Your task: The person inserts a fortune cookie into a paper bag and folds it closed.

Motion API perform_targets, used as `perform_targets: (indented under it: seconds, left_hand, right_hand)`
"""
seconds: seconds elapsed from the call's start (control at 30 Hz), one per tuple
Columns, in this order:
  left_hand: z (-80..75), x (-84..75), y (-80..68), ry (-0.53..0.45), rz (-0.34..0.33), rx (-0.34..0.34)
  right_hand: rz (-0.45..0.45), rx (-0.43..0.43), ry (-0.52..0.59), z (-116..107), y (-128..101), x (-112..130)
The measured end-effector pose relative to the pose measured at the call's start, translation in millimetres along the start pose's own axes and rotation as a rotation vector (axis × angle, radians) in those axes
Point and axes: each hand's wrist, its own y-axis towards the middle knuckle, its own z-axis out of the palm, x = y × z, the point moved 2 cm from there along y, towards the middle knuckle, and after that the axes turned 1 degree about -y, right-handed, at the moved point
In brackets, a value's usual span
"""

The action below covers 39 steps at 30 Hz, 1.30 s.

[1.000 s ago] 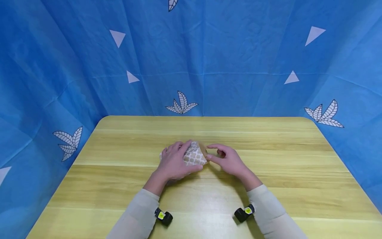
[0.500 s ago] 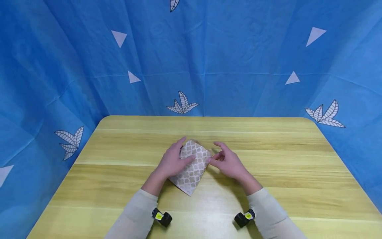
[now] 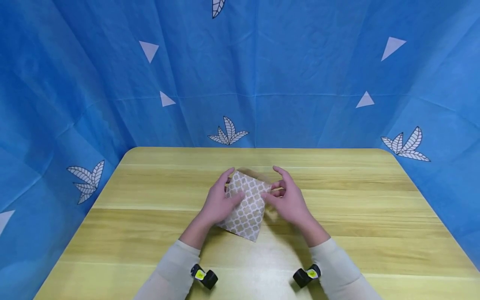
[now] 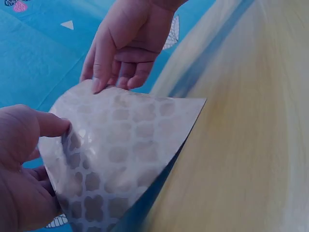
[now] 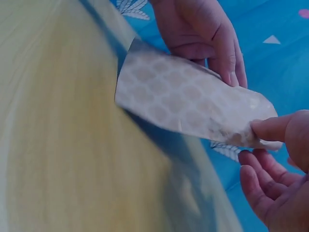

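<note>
Both hands hold a patterned pouch [image 3: 247,204] above the middle of the wooden table [image 3: 356,216]. The left hand [image 3: 217,202] pinches its left edge, thumb on top (the pouch bows between the grips). The right hand [image 3: 290,200] pinches the right edge near the top corner, thumb on the printed face.

A pale wooden table [image 3: 356,216] stands before a blue cloth backdrop [image 3: 300,62] printed with white triangles [image 3: 391,45] and leaf sprigs [image 3: 228,131].
</note>
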Motion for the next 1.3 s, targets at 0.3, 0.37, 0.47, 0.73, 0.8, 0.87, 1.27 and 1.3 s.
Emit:
perform_targets:
  seconds: [0.3, 0.37, 0.47, 0.73, 0.8, 0.87, 1.27, 1.3]
  left_hand:
    - [-2.7, -18.6, -3.7, -0.086, 0.106, -0.04]
    - [-2.5, -21.6, -4.4, -0.112, 0.132, -0.043]
    - [-1.4, -23.7, -4.8, -0.184, 0.162, -0.028]
    - [-0.1, -22.7, -8.0, -0.294, 0.187, 0.018]
    - [-0.2, -22.3, -8.5, -0.31, 0.196, 0.032]
    - [-0.2, -22.4, -8.9, -0.32, 0.208, 0.045]
    - [-1.3, -27.8, -14.8, -0.312, 0.186, 0.02]
    - [-1.3, -28.6, -15.2, -0.31, 0.184, 0.01]
  right_hand:
    - [-0.112, -0.079, 0.121, -9.9, -4.4, 24.6]
    - [-0.136, -0.086, 0.13, -11.5, -5.5, 27.3]
    - [-0.178, -0.092, 0.136, -13.1, -6.4, 29.8]
    - [-0.235, -0.049, 0.208, -9.5, -6.3, 26.3]
    - [-0.245, -0.024, 0.222, -6.5, -6.0, 25.0]
    - [-0.255, -0.002, 0.237, -3.5, -5.7, 23.8]
    - [-0.251, -0.072, 0.259, 1.1, -10.6, 28.5]
    - [-0.252, -0.079, 0.251, 1.3, -10.8, 28.7]
